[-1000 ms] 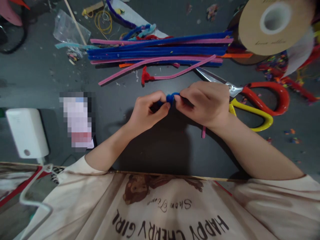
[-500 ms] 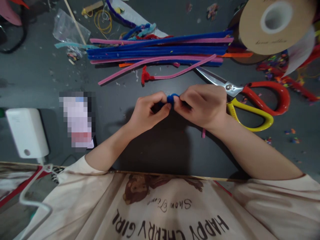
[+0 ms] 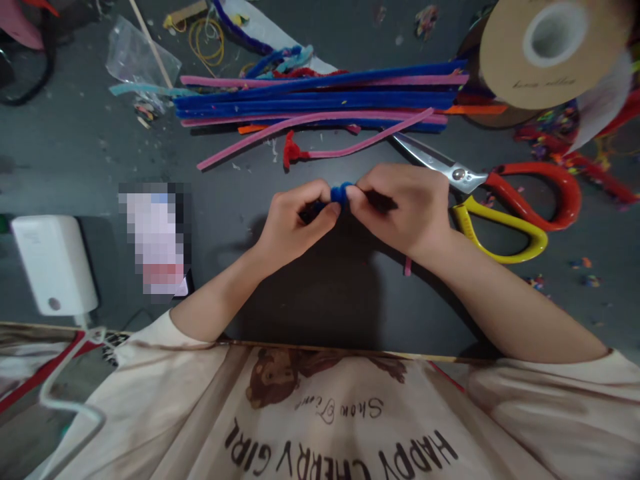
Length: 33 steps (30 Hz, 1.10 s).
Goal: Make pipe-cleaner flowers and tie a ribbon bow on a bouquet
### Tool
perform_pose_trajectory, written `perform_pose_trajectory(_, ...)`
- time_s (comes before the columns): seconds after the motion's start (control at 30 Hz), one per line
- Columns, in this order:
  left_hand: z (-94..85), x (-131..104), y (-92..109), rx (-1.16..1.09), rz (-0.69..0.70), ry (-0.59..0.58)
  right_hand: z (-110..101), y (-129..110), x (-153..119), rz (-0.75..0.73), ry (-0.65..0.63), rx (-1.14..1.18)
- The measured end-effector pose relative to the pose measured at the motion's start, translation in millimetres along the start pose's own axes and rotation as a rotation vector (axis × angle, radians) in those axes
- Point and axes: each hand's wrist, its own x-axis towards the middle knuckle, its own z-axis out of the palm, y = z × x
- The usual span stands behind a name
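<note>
A short blue pipe cleaner point(image 3: 339, 195), bent into a tight coil, is pinched between my two hands above the dark table. My left hand point(image 3: 300, 217) grips its left part with thumb and forefinger. On its right side, my right hand point(image 3: 403, 207) holds it with thumb and forefinger; the fingers hide most of the piece. Just beyond lies a pink pipe cleaner point(image 3: 370, 141) with a red twisted end point(image 3: 291, 152). Scissors point(image 3: 459, 175) with one red and one yellow handle lie partly behind my right hand. A bit of pink pipe cleaner point(image 3: 408, 265) shows below that hand.
Blue and pink pipe cleaners point(image 3: 320, 100) lie in a bundle across the back. A ribbon spool point(image 3: 500, 60) stands at the back right, near colourful scraps point(image 3: 555, 137). On the left are a blurred phone point(image 3: 185, 287) and a white power bank point(image 3: 55, 267) with a cable.
My right hand's fingers have shifted slightly on the blue pipe cleaner, and more of its coil shows between the hands. The things on the table lie as before.
</note>
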Motion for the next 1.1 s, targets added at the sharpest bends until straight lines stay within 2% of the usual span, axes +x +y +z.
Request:
perform_pose_trajectory(0.13, -0.4, 0.3, -2.6, -0.081, 0.013, 0.103, -5.8, -0.6, 9.9, 0.288, -0.093, 0.456)
perform_pose_trajectory(0.23, 0.4, 0.9, -4.4, -0.109, 0.033, 0.134, -5.4, 2.8, 13.4, 0.484, -0.159, 0.808)
perform_pose_trajectory(0.33, 0.8, 1.4, -5.7, -0.114, 0.034, 0.135, -4.0, 4.9, 13.1, 0.572, -0.196, 1.035)
perform_pose_trajectory(0.57, -0.5, 1.2, -2.7, -0.101, -0.003, 0.110, 0.7, 2.3, 8.8, 0.552, -0.270, 1.217)
perform_pose_trajectory(0.77, -2.3, 1.2, -0.8, -0.197, -0.020, 0.063, 2.4, 4.8, 7.3, 0.518, -0.281, 1.228)
perform_pose_trajectory(0.97, -2.9, 0.2, -1.6, -0.283, -0.015, 0.029, -0.7, 11.7, 8.3, 0.469, -0.398, 1.253)
perform_pose_trajectory(1.1, -2.1, 1.5, -2.0, -0.304, 0.028, 0.039, -0.9, 14.1, 8.1, 0.419, -0.423, 1.268)
